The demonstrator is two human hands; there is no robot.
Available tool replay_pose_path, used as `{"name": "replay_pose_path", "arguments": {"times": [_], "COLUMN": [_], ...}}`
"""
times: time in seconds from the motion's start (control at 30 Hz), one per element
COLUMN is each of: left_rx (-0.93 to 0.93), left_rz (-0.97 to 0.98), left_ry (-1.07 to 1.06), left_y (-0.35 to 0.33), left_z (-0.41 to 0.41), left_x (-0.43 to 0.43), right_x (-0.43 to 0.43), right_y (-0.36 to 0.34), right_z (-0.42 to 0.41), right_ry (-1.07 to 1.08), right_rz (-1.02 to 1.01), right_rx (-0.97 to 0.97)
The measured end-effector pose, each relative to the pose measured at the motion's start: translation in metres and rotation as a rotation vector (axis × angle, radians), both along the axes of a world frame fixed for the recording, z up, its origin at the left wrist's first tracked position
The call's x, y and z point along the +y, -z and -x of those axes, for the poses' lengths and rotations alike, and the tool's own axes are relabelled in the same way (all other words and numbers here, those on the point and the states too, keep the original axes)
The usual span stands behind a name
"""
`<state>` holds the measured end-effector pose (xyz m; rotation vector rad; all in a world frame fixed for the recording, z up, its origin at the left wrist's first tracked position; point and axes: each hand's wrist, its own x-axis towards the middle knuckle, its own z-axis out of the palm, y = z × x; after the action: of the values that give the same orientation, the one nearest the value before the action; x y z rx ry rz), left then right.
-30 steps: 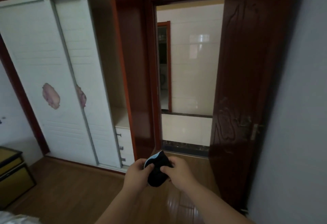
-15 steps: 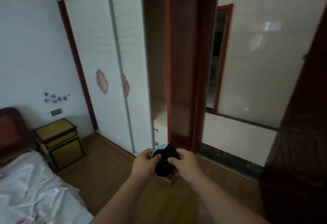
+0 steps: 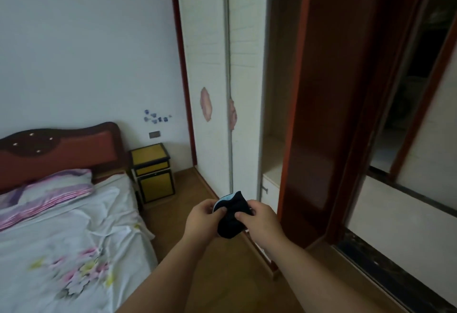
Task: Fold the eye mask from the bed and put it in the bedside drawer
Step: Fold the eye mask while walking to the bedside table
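A black eye mask (image 3: 232, 216) with a light blue edge is folded over and held in front of me at chest height. My left hand (image 3: 201, 220) pinches its left side and my right hand (image 3: 262, 221) pinches its right side. The bedside cabinet (image 3: 153, 173), yellow with black trim, stands against the wall beside the bed (image 3: 61, 233), well ahead and to the left of my hands. Its upper drawer front (image 3: 151, 164) is closed.
A white sliding wardrobe (image 3: 210, 90) runs along the right of the wooden floor (image 3: 193, 194), with an open shelf section and small drawers. A dark red door frame (image 3: 329, 115) and open doorway are at right. A striped pillow (image 3: 57, 186) lies at the headboard.
The view has swung left, away from the doorway, bringing the bed and the bedside cabinet into sight. Both hands keep the same grip on the folded eye mask.
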<state>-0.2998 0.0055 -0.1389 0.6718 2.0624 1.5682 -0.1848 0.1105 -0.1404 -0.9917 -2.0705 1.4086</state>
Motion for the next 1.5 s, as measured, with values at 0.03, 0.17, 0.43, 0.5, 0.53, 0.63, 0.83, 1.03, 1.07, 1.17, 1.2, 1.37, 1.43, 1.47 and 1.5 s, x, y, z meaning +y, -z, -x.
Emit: {"name": "replay_pose_path", "arguments": {"times": [0.03, 0.17, 0.43, 0.5, 0.53, 0.63, 0.83, 1.03, 1.07, 1.17, 1.2, 1.37, 1.43, 1.47, 1.5], "left_rx": [0.003, 0.022, 0.012, 0.016, 0.020, 0.038, 0.043, 0.028, 0.021, 0.005, 0.007, -0.006, -0.023, -0.031, -0.039], "left_rz": [0.005, 0.016, -0.016, -0.028, -0.029, -0.025, -0.012, 0.025, 0.030, 0.046, 0.058, 0.076, 0.075, 0.072, 0.066], "left_ry": [-0.018, -0.085, -0.191, -0.219, -0.231, -0.260, -0.304, -0.356, -0.367, -0.391, -0.396, -0.466, -0.499, -0.517, -0.535], "left_y": [0.002, 0.012, 0.019, 0.015, 0.013, 0.003, -0.008, 0.004, 0.006, 0.010, 0.011, 0.013, 0.012, 0.011, 0.010], "left_z": [0.005, 0.027, 0.093, 0.119, 0.132, 0.171, 0.237, 0.298, 0.308, 0.340, 0.353, 0.423, 0.449, 0.462, 0.475], "left_x": [0.005, 0.023, 0.074, 0.087, 0.093, 0.107, 0.127, 0.153, 0.159, 0.178, 0.186, 0.230, 0.246, 0.253, 0.259], "right_x": [0.006, 0.029, 0.090, 0.106, 0.114, 0.133, 0.158, 0.187, 0.194, 0.215, 0.224, 0.274, 0.292, 0.300, 0.306], "right_y": [0.002, 0.011, 0.009, 0.003, 0.000, -0.006, -0.008, 0.007, 0.011, 0.020, 0.023, 0.031, 0.029, 0.027, 0.025], "right_z": [0.006, 0.034, 0.108, 0.137, 0.152, 0.195, 0.273, 0.344, 0.356, 0.396, 0.410, 0.491, 0.523, 0.539, 0.554], "right_ry": [-0.015, -0.063, -0.171, -0.208, -0.224, -0.263, -0.331, -0.377, -0.387, -0.415, -0.426, -0.510, -0.546, -0.564, -0.582], "right_rz": [0.000, 0.001, 0.003, -0.014, -0.024, -0.030, -0.036, 0.001, 0.007, 0.022, 0.027, 0.064, 0.067, 0.067, 0.067], "right_rx": [-0.001, 0.004, 0.010, 0.008, 0.006, 0.015, 0.037, 0.017, 0.014, 0.017, 0.022, 0.037, 0.032, 0.034, 0.035]}}
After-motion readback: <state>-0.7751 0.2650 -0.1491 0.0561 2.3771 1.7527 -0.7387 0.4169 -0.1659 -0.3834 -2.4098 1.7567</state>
